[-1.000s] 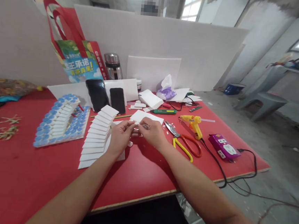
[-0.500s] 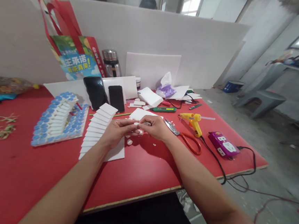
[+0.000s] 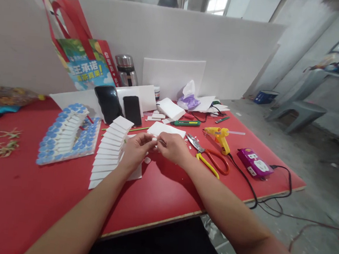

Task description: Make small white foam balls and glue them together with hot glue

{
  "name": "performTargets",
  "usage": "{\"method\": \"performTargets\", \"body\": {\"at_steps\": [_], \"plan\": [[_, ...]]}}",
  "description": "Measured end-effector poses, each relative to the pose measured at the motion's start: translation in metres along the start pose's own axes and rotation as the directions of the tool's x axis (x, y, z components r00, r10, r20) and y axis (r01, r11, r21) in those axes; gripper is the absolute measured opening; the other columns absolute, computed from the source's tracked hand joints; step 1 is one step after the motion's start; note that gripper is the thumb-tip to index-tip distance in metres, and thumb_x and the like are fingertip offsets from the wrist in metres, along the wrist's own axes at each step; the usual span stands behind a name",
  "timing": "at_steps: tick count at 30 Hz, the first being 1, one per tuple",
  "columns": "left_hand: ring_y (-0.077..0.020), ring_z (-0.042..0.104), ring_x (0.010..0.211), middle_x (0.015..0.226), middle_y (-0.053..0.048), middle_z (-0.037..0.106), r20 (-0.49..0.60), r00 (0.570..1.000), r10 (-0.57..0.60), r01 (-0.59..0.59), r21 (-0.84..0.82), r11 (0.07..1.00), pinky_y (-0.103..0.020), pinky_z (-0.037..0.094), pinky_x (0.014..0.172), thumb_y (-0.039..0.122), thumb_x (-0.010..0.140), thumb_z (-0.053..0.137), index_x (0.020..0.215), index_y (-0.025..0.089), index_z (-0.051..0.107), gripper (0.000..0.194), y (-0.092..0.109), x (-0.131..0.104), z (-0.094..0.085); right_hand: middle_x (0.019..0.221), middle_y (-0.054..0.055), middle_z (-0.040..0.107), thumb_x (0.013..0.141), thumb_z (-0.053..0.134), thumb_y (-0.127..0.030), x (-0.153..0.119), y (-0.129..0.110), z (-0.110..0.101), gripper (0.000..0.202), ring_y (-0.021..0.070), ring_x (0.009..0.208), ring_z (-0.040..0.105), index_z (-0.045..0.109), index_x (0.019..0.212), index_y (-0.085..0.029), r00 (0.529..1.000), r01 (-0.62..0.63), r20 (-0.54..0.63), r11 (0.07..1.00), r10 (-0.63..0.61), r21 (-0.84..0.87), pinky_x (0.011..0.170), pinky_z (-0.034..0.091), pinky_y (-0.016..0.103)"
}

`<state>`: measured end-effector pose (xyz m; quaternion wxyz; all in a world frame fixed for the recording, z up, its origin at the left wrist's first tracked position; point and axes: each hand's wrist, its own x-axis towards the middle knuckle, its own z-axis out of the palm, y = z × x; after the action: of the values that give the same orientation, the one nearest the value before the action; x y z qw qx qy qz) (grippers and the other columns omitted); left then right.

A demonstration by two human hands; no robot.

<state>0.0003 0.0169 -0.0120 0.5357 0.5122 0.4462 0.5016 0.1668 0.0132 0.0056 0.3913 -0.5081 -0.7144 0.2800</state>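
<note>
My left hand (image 3: 136, 150) is closed in a pinch on a small white disc (image 3: 154, 140), held above the table. Close against it, my right hand (image 3: 173, 148) has its fingers curled round something thin and dark that I cannot make out. Under and left of my left hand, overlapping white strips (image 3: 108, 153) form a stepped fan. Another white round piece (image 3: 147, 160) lies on the red table (image 3: 151, 196) below my fingers. A white board (image 3: 167, 128) lies just behind my hands.
Right of my hands lie scissor-like cutters (image 3: 195, 143) with red and yellow handles, a yellow glue gun (image 3: 220, 136) and a purple power socket (image 3: 254, 163) with cords. A model with blue discs (image 3: 63, 135) stands left. Phones (image 3: 132, 110) and a green knife (image 3: 187, 123) are behind.
My right hand has shifted slightly, its fingers now curled more beside the disc. My right forearm has moved off the cutters, so their yellow handle shows.
</note>
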Motion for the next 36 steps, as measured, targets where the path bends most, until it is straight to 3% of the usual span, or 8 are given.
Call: {"method": "performTargets", "body": {"at_steps": [3, 5, 8, 10, 15, 24, 30, 36], "plan": [[-0.0134, 0.064, 0.053, 0.069, -0.002, 0.072, 0.027, 1.0, 0.001, -0.002, 0.035, 0.999, -0.021, 0.047, 0.044, 0.047, 0.068, 0.093, 0.093, 0.016, 0.072, 0.045, 0.002, 0.001, -0.004, 0.066, 0.001, 0.063, 0.09, 0.065, -0.02, 0.0, -0.003, 0.0, 0.018, 0.0157, 0.064, 0.056, 0.061, 0.073, -0.019, 0.999, -0.027, 0.024, 0.999, 0.026, 0.038, 0.064, 0.036, 0.027], [-0.0115, 0.058, 0.047, 0.067, -0.001, 0.07, 0.051, 0.999, 0.004, -0.005, 0.022, 1.0, -0.022, 0.045, 0.043, 0.045, 0.074, 0.089, 0.097, 0.016, 0.071, 0.041, 0.006, 0.002, -0.007, 0.07, 0.003, 0.069, 0.101, 0.056, -0.034, 0.004, -0.002, -0.002, 0.024, 0.0166, 0.061, 0.062, 0.063, 0.085, -0.018, 0.984, -0.162, 0.108, 0.962, 0.14, 0.221, 0.06, 0.044, 0.026], [-0.0115, 0.056, 0.045, 0.063, 0.001, 0.068, 0.033, 0.998, 0.058, -0.058, 0.008, 0.998, -0.023, 0.046, 0.043, 0.04, 0.074, 0.088, 0.096, 0.016, 0.071, 0.036, 0.012, 0.003, -0.009, 0.076, 0.006, 0.075, 0.112, 0.029, -0.05, 0.011, 0.001, -0.008, 0.046, 0.0177, 0.055, 0.067, 0.063, 0.11, -0.018, 0.857, -0.512, 0.407, 0.615, 0.317, 0.599, 0.055, 0.054, 0.029], [-0.0127, 0.06, 0.049, 0.066, 0.0, 0.07, 0.031, 0.995, 0.094, -0.095, 0.036, 0.995, -0.024, 0.048, 0.046, 0.04, 0.073, 0.088, 0.095, 0.016, 0.073, 0.036, 0.015, 0.003, -0.009, 0.079, 0.008, 0.076, 0.114, 0.025, -0.046, 0.014, 0.005, -0.011, 0.047, 0.0158, 0.053, 0.066, 0.062, 0.116, -0.017, 0.767, -0.642, 0.567, 0.361, 0.301, 0.676, 0.051, 0.055, 0.026], [-0.0151, 0.067, 0.061, 0.077, -0.003, 0.075, 0.068, 0.993, 0.093, -0.098, 0.088, 0.991, -0.025, 0.051, 0.054, 0.042, 0.073, 0.089, 0.098, 0.016, 0.075, 0.039, 0.014, 0.004, -0.01, 0.077, 0.006, 0.072, 0.114, 0.036, -0.037, 0.014, 0.008, -0.01, 0.038, 0.0078, 0.046, 0.05, 0.063, 0.102, -0.013, 0.717, -0.696, 0.669, 0.148, 0.197, 0.702, 0.04, 0.044, 0.016], [-0.0127, 0.059, 0.048, 0.073, -0.004, 0.075, 0.088, 0.996, 0.011, -0.013, 0.021, 1.0, -0.024, 0.047, 0.043, 0.041, 0.074, 0.089, 0.097, 0.015, 0.072, 0.039, 0.014, 0.001, -0.008, 0.069, -0.005, 0.054, 0.107, 0.058, -0.036, 0.008, 0.005, -0.009, 0.03, 0.004, 0.045, 0.031, 0.063, 0.087, -0.014, 0.798, -0.6, 0.573, 0.335, 0.187, 0.727, 0.039, 0.037, 0.015], [-0.013, 0.056, 0.044, 0.063, 0.0, 0.067, 0.047, 0.999, -0.017, 0.018, -0.02, 1.0, -0.024, 0.045, 0.038, 0.041, 0.074, 0.09, 0.097, 0.014, 0.071, 0.04, 0.008, 0.005, -0.012, 0.063, -0.003, 0.058, 0.096, 0.074, -0.038, 0.007, 0.01, 0.002, 0.026, 0.0068, 0.047, 0.039, 0.071, 0.087, -0.014, 0.898, -0.428, 0.397, 0.582, 0.19, 0.691, 0.043, 0.044, 0.02], [-0.0153, 0.057, 0.045, 0.062, -0.001, 0.067, 0.095, 0.994, -0.047, 0.054, -0.074, 0.996, -0.026, 0.047, 0.036, 0.039, 0.076, 0.089, 0.101, 0.015, 0.069, 0.039, 0.009, 0.003, -0.011, 0.065, 0.0, 0.065, 0.087, 0.082, -0.047, 0.006, 0.013, 0.004, 0.035, 0.0074, 0.05, 0.045, 0.073, 0.079, -0.014, 0.924, -0.367, 0.345, 0.637, 0.165, 0.678, 0.045, 0.045, 0.021]]}}
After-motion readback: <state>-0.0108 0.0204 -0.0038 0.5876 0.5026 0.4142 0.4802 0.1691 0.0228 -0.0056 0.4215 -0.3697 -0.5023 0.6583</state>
